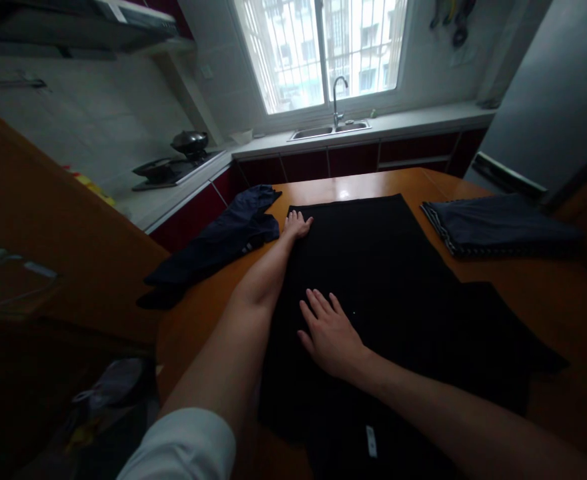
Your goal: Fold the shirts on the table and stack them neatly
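Note:
A black garment (pixel 393 267) lies spread flat on the orange wooden table (pixel 523 287). My left hand (pixel 296 225) reaches out to the garment's far left corner and lies flat on it, fingers stretched out. Closer to me, my right hand (pixel 329 332) presses palm down on the garment's left side, fingers spread and pointing away. Neither hand holds anything. A white label (pixel 371 441) shows on the garment's near edge.
A crumpled dark blue garment (pixel 213 243) hangs over the table's left edge. A folded dark garment with a striped edge (pixel 493 227) lies at the right. Beyond the table are a counter with a sink (pixel 331 130), a stove with pans (pixel 173 163) and a window.

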`<action>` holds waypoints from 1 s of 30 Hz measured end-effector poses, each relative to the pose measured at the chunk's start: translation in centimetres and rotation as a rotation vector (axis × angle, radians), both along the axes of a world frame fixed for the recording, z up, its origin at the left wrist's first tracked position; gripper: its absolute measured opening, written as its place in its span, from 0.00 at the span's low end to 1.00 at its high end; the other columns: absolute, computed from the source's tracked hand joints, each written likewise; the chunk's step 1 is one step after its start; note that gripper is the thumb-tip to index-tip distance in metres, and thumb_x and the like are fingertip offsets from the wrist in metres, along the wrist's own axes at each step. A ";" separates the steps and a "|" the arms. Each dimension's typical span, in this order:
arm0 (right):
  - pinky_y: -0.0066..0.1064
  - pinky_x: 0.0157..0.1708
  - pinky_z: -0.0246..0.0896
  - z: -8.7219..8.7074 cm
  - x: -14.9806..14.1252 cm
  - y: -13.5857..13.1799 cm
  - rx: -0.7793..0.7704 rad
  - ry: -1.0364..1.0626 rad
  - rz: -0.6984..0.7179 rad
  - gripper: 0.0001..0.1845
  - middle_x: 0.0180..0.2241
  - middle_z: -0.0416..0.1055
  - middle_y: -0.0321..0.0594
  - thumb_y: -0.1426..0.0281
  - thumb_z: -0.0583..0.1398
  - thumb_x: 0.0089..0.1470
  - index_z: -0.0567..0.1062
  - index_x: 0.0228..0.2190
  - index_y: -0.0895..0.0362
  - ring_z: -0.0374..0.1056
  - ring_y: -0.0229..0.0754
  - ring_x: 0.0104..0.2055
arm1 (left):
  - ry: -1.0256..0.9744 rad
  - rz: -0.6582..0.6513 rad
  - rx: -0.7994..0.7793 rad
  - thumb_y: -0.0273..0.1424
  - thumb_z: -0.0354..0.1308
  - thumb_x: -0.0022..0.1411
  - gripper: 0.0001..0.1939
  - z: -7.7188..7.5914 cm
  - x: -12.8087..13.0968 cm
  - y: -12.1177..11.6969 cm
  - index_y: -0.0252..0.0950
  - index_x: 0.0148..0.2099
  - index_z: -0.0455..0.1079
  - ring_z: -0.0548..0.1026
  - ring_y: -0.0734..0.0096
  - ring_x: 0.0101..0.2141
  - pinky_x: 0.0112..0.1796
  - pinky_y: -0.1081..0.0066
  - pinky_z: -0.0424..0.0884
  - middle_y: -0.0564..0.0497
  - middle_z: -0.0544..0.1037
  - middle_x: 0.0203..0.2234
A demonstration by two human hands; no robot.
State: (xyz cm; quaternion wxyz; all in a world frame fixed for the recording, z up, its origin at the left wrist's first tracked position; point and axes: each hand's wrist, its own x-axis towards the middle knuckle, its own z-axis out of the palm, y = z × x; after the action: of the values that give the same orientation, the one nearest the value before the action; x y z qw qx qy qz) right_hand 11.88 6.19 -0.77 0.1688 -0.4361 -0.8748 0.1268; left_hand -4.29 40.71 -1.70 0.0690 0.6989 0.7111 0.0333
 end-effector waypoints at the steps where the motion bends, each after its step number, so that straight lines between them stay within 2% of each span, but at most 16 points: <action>1: 0.52 0.70 0.37 0.0 0.0 0.0 -0.001 0.002 0.001 0.33 0.71 0.47 0.55 0.59 0.52 0.67 0.61 0.66 0.64 0.41 0.54 0.74 | -0.002 0.008 0.004 0.53 0.35 0.71 0.43 -0.1 -0.1 0.5 0.24 0.74 0.44 0.41 0.51 0.72 0.68 0.55 0.41 0.33 0.42 0.73; 8: 0.53 0.70 0.37 0.1 -0.1 0.2 -0.029 0.016 0.007 0.34 0.71 0.46 0.57 0.59 0.52 0.67 0.60 0.67 0.65 0.40 0.54 0.74 | -0.029 0.033 0.002 0.54 0.35 0.71 0.43 0.1 -0.1 2.0 0.28 0.75 0.44 0.39 0.50 0.72 0.68 0.49 0.37 0.34 0.40 0.73; 11: 0.53 0.70 0.37 0.1 -0.1 0.2 -0.021 0.018 0.003 0.34 0.71 0.46 0.56 0.59 0.52 0.67 0.60 0.67 0.64 0.40 0.54 0.74 | -0.053 0.011 0.011 0.52 0.37 0.71 0.40 1.0 -0.1 1.5 0.32 0.75 0.45 0.38 0.51 0.72 0.67 0.48 0.38 0.36 0.41 0.73; 13: 0.53 0.70 0.36 0.1 0.0 0.1 -0.013 0.018 -0.001 0.33 0.71 0.47 0.56 0.59 0.52 0.67 0.61 0.67 0.64 0.41 0.54 0.74 | -0.121 -0.072 0.060 0.50 0.39 0.72 0.37 2.2 -0.4 0.4 0.33 0.75 0.47 0.40 0.52 0.72 0.67 0.49 0.41 0.38 0.45 0.73; 15: 0.53 0.70 0.36 0.2 0.0 0.0 -0.009 0.014 0.001 0.33 0.71 0.47 0.56 0.59 0.52 0.67 0.61 0.66 0.64 0.42 0.54 0.74 | -0.238 -0.211 0.120 0.48 0.42 0.73 0.35 3.6 -1.1 -1.6 0.33 0.73 0.51 0.47 0.53 0.71 0.67 0.53 0.45 0.39 0.51 0.72; 18: 0.54 0.70 0.37 0.2 0.0 0.0 -0.009 0.005 0.005 0.33 0.71 0.47 0.57 0.59 0.52 0.67 0.62 0.66 0.65 0.42 0.55 0.73 | -0.394 -0.401 0.145 0.47 0.46 0.71 0.33 5.7 -3.2 -6.3 0.32 0.69 0.60 0.63 0.55 0.65 0.64 0.60 0.56 0.40 0.65 0.66; 21: 0.54 0.70 0.37 0.1 0.0 -0.1 0.006 -0.005 0.000 0.33 0.71 0.47 0.57 0.59 0.51 0.67 0.62 0.66 0.65 0.43 0.55 0.73 | -0.471 -0.443 0.087 0.49 0.50 0.67 0.32 6.7 -5.7 -12.2 0.32 0.62 0.70 0.75 0.57 0.53 0.55 0.63 0.67 0.41 0.77 0.55; 24: 0.53 0.70 0.36 -0.2 0.0 0.0 0.022 -0.019 -0.004 0.33 0.71 0.48 0.56 0.59 0.51 0.66 0.62 0.66 0.64 0.43 0.54 0.73 | -0.465 -0.390 0.011 0.51 0.53 0.64 0.29 6.2 -7.8 -17.7 0.32 0.53 0.76 0.78 0.60 0.42 0.45 0.66 0.72 0.43 0.82 0.45; 26: 0.53 0.70 0.36 -0.3 0.0 0.0 0.024 -0.029 -0.003 0.33 0.71 0.48 0.55 0.59 0.51 0.66 0.62 0.66 0.63 0.43 0.54 0.73 | -0.404 -0.359 -0.038 0.52 0.56 0.62 0.27 5.4 -8.6 -20.3 0.33 0.45 0.78 0.77 0.62 0.37 0.40 0.67 0.71 0.45 0.82 0.37; 30: 0.53 0.69 0.36 -0.4 0.1 0.1 0.025 -0.047 0.003 0.33 0.71 0.48 0.55 0.59 0.50 0.66 0.62 0.66 0.63 0.43 0.54 0.73 | -0.270 -0.354 -0.037 0.52 0.58 0.60 0.23 4.0 -9.0 -23.0 0.35 0.33 0.77 0.74 0.63 0.32 0.36 0.67 0.69 0.47 0.76 0.30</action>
State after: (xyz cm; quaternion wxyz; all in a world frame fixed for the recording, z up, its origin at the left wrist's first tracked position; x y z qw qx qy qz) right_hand 12.03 6.30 -1.21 0.1537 -0.4357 -0.8805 0.1059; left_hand -13.28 17.73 2.29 0.1813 0.8006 0.5621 0.1008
